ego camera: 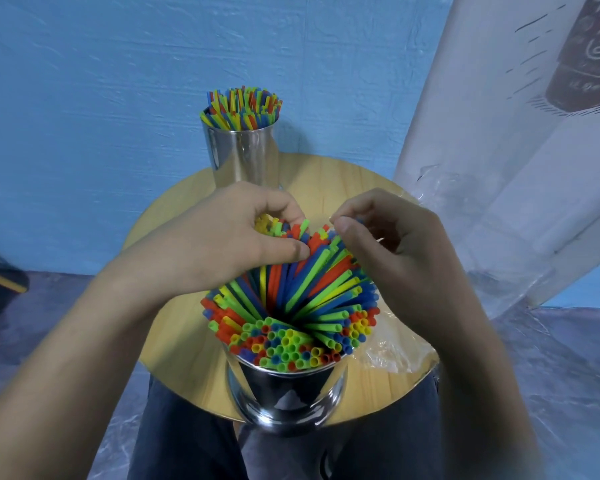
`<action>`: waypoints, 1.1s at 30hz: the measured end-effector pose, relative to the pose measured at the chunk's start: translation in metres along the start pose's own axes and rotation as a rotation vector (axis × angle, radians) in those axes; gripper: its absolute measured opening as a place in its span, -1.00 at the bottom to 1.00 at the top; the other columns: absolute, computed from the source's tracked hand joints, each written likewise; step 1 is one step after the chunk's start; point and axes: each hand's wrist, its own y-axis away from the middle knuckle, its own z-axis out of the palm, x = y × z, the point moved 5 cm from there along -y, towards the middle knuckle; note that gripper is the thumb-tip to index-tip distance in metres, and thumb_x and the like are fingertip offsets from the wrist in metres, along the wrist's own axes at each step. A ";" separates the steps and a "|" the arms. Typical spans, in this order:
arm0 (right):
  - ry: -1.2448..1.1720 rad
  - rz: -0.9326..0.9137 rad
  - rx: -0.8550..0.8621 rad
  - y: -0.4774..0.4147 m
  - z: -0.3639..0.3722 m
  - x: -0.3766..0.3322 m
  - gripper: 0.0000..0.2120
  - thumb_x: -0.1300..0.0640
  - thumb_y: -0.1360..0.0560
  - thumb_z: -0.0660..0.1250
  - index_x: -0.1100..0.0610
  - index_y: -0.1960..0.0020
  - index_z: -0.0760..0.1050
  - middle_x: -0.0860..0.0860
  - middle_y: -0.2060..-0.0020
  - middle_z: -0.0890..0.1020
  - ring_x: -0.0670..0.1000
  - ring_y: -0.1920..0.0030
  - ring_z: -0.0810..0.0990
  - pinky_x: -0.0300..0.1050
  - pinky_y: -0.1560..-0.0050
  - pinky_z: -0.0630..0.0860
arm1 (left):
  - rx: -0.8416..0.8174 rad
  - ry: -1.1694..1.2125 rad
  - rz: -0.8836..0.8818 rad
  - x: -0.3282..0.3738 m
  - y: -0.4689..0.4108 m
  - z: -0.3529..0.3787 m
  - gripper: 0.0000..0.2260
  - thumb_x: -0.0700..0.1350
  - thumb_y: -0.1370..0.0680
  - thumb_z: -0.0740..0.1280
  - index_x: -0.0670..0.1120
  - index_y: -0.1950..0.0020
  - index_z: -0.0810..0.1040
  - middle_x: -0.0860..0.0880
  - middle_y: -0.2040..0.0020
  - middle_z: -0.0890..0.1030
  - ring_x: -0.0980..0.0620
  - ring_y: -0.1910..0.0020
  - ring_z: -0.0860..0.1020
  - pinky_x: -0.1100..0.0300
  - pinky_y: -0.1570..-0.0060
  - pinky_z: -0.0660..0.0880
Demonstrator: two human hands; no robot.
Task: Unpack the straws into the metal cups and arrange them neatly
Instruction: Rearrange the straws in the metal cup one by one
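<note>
Two metal cups on the round desk (174, 341): near cup (288, 393) sits below the fingers, far cup (243, 157) just beyond the left knuckles. Both are already full, and the far straws (241, 107) stand roughly upright. The straws (291, 306) in the near cup fan out unevenly; the back ones lean away and up into both hands, the front ones show their open ends to the camera. The left hand (222, 237) has its fingers (278, 202) curled over the far tips, with the thumb pressed against the bunch from the near side, so it grips a clump. The right hand (395, 244) has its fingers (371, 202) curled too, thumb and forefinger closed on a few tips at the right of the fan; that contact is blurred, so the pinch is my read. Handling: thin plastic tubes, very light, slick, springy, easy to kink if squeezed hard, and they splay back when let go. Best hold is probably a loose wrap round the bunch just under the tips, tapping them down rather than pulling singles. The cup looks steady, but a sideways push on the tall bunch could tip it. An empty plastic wrapper (395, 355) lies under the right wrist, beside the near cup.
</note>
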 end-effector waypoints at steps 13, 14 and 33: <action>-0.197 0.035 0.037 0.000 0.001 -0.001 -0.81 0.25 -0.68 0.27 0.08 -0.01 0.63 -0.11 0.21 0.72 0.09 0.15 0.68 0.07 0.18 0.61 | -0.021 0.032 -0.005 -0.001 -0.002 0.001 -0.93 0.01 -0.47 0.53 0.13 0.09 0.68 0.17 0.16 0.71 0.22 0.20 0.68 0.16 0.12 0.55; -0.199 0.036 0.046 0.000 0.001 -0.001 -0.81 0.25 -0.67 0.28 0.07 -0.01 0.64 -0.10 0.20 0.72 0.06 0.15 0.69 0.04 0.17 0.61 | -0.023 0.033 -0.005 -0.001 -0.002 0.001 -0.93 0.01 -0.47 0.53 0.14 0.09 0.67 0.18 0.16 0.71 0.22 0.20 0.67 0.17 0.12 0.54; -0.111 0.079 -0.015 0.000 0.002 0.005 -0.86 0.12 -0.63 0.35 -0.09 0.04 0.60 -0.15 0.18 0.67 -0.10 0.12 0.67 -0.30 0.18 0.56 | -0.029 0.040 -0.032 -0.005 0.003 -0.001 -0.82 0.03 -0.45 0.54 0.13 -0.03 0.66 0.15 0.06 0.73 0.14 0.10 0.71 -0.06 -0.03 0.65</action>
